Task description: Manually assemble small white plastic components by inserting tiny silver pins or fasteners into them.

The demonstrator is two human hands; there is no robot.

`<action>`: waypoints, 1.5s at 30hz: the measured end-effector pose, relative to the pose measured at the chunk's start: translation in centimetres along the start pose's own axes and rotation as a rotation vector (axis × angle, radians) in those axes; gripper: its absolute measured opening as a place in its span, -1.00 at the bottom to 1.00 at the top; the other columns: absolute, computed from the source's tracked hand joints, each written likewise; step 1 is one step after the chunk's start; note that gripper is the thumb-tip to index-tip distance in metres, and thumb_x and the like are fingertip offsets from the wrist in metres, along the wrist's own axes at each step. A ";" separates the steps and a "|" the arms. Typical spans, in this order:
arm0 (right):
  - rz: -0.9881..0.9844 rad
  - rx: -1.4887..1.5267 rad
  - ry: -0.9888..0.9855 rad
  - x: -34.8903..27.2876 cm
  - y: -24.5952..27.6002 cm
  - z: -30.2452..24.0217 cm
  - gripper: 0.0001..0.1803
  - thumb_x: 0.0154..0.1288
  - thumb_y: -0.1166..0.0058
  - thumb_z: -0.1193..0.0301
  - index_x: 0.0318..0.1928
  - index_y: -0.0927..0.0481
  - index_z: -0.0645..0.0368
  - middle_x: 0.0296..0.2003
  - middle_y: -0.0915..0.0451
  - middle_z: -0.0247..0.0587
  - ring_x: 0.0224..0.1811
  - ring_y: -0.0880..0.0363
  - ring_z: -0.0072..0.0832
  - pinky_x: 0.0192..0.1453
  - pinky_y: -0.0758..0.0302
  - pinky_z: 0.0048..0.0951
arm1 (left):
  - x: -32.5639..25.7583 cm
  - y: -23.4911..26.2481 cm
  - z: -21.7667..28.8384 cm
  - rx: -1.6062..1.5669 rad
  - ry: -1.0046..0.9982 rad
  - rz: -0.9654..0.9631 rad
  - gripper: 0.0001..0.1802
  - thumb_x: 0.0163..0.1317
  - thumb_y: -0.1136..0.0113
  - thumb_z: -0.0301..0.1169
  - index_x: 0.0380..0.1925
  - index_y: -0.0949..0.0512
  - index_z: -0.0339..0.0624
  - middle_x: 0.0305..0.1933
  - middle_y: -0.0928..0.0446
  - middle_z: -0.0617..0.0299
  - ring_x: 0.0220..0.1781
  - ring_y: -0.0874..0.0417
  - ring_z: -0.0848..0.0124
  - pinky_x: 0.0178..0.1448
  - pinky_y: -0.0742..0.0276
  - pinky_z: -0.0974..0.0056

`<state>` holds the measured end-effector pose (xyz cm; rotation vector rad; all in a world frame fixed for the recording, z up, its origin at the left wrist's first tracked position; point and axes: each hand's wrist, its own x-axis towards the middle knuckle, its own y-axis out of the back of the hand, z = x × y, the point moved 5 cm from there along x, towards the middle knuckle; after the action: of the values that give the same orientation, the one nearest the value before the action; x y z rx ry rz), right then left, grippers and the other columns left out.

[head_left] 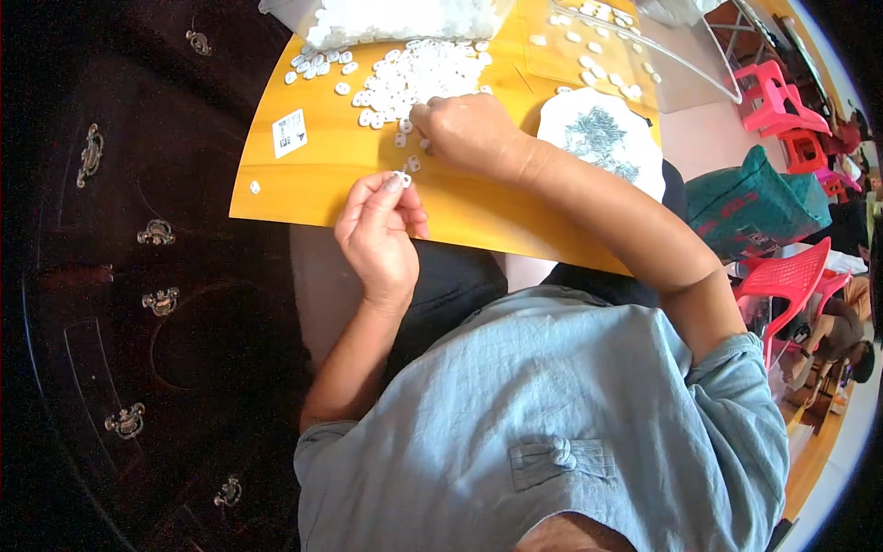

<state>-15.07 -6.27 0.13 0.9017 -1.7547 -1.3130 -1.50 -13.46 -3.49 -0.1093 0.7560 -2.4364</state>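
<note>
My left hand (382,230) is closed in a pinch near the table's front edge, holding a small white plastic piece (405,179) with a hole between thumb and forefinger. My right hand (469,129) is palm down with curled fingers at the near edge of a pile of small white plastic pieces (428,74). Its fingertips are mostly hidden, so what they hold does not show. A few loose pieces lie between the hands. To the right, a white scallop-edged plate (555,118) bears a heap of thin grey metal pins (596,129).
A clear bag (405,23) full of white pieces stands behind the pile on the yellow table (322,189). A printed white label (289,133) lies at left. A clear plastic bin (685,55) is at far right. Beyond are a green bag (759,207) and pink chairs (786,285).
</note>
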 end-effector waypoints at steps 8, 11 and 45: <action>0.074 0.471 -0.045 -3.8 4.0 -1.4 -0.83 0.10 -0.27 0.50 -0.28 -0.57 0.22 -0.42 -0.63 -0.08 -0.33 -0.64 -0.16 -0.24 -0.55 -0.24 | 3.0 -2.3 2.3 -0.058 -0.197 0.039 -0.87 0.33 -0.05 -0.47 -0.25 -0.50 -0.34 -0.30 -0.56 0.07 -0.22 -0.61 0.29 -0.22 -0.54 0.23; 0.178 0.653 -0.019 -5.8 4.8 -1.8 -0.80 0.10 -0.25 0.61 -0.22 -0.61 0.27 -0.37 -0.65 -0.04 -0.31 -0.65 -0.23 -0.19 -0.56 -0.36 | 4.3 -4.7 1.7 -0.127 -0.077 -0.071 -0.82 0.32 -0.03 -0.44 -0.23 -0.50 -0.37 -0.24 -0.59 -0.01 -0.16 -0.62 0.26 -0.03 -0.54 0.17; 0.439 1.512 -0.507 -16.5 6.7 5.6 -0.87 0.34 -0.14 0.42 -0.28 -0.62 0.24 -0.52 -0.58 -0.35 -0.51 -0.52 -0.64 -0.46 -0.32 -0.63 | -2.5 -12.8 -1.8 0.245 -0.119 -0.263 -0.91 0.32 -0.11 -0.54 -0.31 -0.53 -0.38 -0.40 -0.58 0.13 -0.38 -0.59 0.41 -0.21 -0.55 0.32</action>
<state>-12.96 12.07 3.05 0.7787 -3.1000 0.3481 -6.34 -2.57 2.13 -0.2706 0.4067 -2.7212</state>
